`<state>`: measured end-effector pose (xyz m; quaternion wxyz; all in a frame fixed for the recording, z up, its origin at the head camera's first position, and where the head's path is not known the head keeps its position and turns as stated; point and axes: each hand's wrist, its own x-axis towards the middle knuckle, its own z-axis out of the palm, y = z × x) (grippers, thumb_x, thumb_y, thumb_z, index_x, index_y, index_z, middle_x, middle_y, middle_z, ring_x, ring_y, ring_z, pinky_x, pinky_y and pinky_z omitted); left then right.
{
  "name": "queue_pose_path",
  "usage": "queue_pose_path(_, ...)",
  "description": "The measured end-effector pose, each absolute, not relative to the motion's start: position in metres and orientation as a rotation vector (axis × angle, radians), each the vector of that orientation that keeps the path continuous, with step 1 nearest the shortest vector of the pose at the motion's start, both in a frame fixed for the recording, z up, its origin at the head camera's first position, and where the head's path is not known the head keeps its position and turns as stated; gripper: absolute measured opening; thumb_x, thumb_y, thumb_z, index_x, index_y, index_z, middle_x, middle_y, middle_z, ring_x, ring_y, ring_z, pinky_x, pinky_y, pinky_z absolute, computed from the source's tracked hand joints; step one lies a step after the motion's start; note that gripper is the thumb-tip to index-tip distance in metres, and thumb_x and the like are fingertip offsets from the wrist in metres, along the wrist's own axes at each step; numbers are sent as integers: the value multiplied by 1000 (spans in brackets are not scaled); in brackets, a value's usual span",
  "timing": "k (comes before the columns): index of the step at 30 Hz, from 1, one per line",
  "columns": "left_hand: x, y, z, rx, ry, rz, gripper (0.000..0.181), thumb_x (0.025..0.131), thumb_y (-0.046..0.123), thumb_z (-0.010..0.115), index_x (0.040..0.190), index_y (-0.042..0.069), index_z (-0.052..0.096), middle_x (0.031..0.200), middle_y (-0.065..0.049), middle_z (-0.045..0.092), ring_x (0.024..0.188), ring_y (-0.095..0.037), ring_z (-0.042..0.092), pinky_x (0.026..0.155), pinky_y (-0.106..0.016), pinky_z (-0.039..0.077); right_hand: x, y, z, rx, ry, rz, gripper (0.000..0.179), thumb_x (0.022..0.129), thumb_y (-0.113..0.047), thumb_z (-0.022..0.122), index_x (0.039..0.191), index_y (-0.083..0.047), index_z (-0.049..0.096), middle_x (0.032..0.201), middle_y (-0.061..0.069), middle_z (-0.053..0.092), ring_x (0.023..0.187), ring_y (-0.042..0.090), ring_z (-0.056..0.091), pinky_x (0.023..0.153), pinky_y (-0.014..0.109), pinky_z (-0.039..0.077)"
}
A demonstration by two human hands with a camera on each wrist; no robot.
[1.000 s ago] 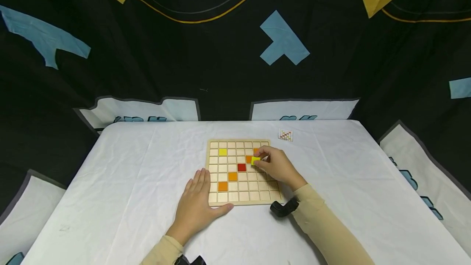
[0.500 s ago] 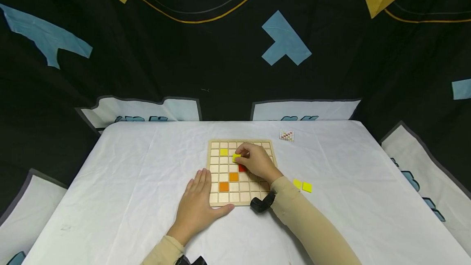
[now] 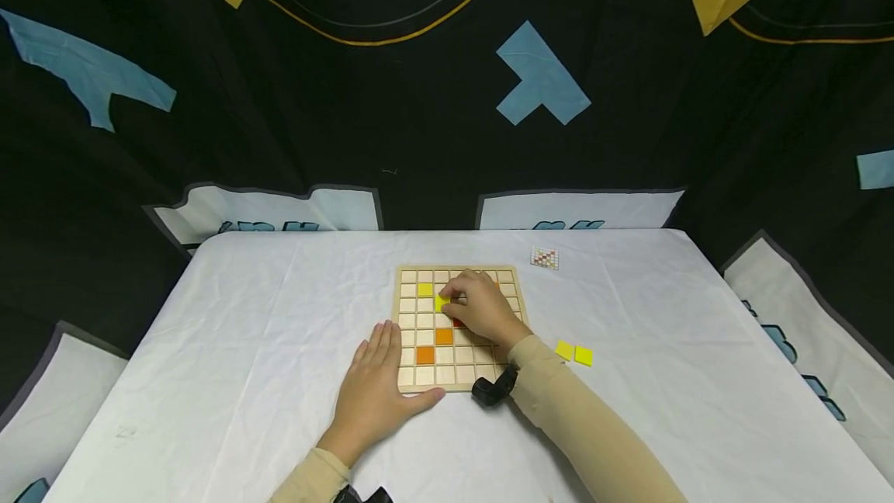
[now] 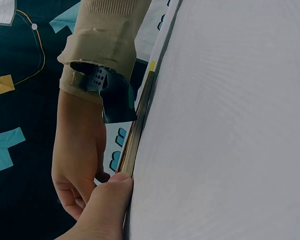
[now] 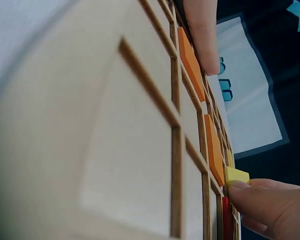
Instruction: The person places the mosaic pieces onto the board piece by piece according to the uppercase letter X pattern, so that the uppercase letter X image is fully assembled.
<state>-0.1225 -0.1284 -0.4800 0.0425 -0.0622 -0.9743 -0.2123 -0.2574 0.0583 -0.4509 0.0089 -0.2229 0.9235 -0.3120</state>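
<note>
A square wooden grid board [image 3: 464,375] lies on the white table in the head view. My right hand [image 3: 482,307] pinches a yellow square tile [image 3: 441,303] at a cell in its upper middle. In the right wrist view, thumb and fingers hold this yellow tile [image 5: 237,175], slightly tilted, beside an orange tile [image 5: 213,149]. Along the board's left edge rests my left hand [image 3: 373,383], fingers straight, thumb at the front edge. Orange tiles [image 3: 443,337], another yellow tile [image 3: 424,289] and a red tile [image 3: 458,324], mostly hidden by the right hand, sit in cells.
Two yellow tiles [image 3: 583,355] lie on the table right of the board, near the right sleeve [image 3: 587,410]. A small card with a coloured grid pattern [image 3: 545,258] lies beyond the board's right corner. A dark curtain [image 3: 433,123] hangs behind the table.
My right hand has moved left across the board with the yellow tile, then lowered it slightly. Two yellow tiles that the right arm hid now show on the table. The left hand stays put.
</note>
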Motion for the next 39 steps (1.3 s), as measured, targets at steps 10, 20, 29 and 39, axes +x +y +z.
queue_pose_path(10, -121, -127, -480, -185, -2975, -659, 126, 74, 83, 60, 154, -6, 21, 163, -20, 19, 154, -33, 17, 126, -50, 16, -251, 67, -449, -750, 2901, -865, 16, 95, -23, 67, 106, -22, 79, 105, -4, 63, 95, 16, 49, 83, 32, 45)
queue_pose_path(20, -121, -127, -480, -183, -2970, -656, 128, 73, 84, 59, 154, -6, 20, 163, -20, 19, 154, -33, 16, 126, -51, 16, -237, 104, -432, -740, 2841, -936, 23, 96, -21, 66, 117, -15, 72, 100, -3, 65, 97, 18, 54, 87, 35, 48)
queue_pose_path(29, -120, -128, -480, -169, -2966, -675, 127, 73, 81, 63, 154, -6, 20, 164, -20, 19, 154, -33, 16, 125, -51, 16, -224, 162, -426, -630, 2868, -837, 26, 92, -17, 70, 117, -12, 70, 95, -2, 63, 75, 14, 50, 67, 28, 44)
queue_pose_path(39, -122, -126, -481, -179, -2968, -669, 127, 73, 83, 60, 155, -5, 19, 164, -19, 18, 154, -32, 15, 126, -51, 15, -206, 220, -429, -489, 2906, -670, 34, 87, -23, 76, 116, -7, 72, 97, 1, 66, 91, 18, 57, 82, 38, 48)
